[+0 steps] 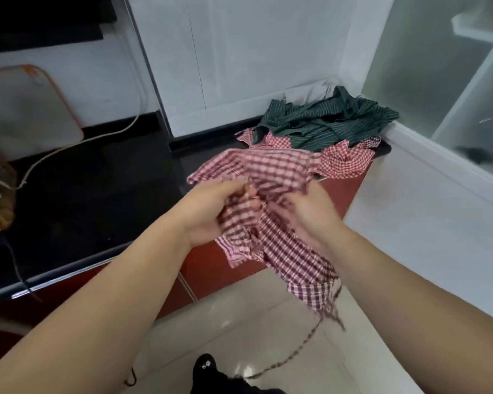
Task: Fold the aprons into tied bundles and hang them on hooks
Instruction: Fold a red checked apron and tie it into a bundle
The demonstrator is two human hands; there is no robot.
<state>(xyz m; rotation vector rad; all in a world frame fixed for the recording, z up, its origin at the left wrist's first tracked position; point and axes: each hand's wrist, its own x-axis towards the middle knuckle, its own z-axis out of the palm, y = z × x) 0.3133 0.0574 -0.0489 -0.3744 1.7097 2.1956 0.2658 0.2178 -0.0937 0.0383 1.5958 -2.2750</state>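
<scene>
I hold a pink and maroon checked apron (271,172) in the air in front of the black counter (91,194). My left hand (211,211) grips a gathered fold of it at the left, fingers curled into the cloth. My right hand (308,211) grips the cloth from the right, and part of the apron drapes over it. A thin checked tie string (299,348) hangs from the apron down to the floor. On the counter's far corner lies a pile with a dark green striped apron (328,120) on top of a red checked apron (345,160). No hooks are in view.
A white cutting board with an orange rim (29,109) leans on the wall at the left, with a white cable (77,143) across the counter. Red cabinet fronts (211,265) stand below the counter. A white ledge (427,217) and frosted glass are at the right. A black shoe (205,368) stands on the tiled floor.
</scene>
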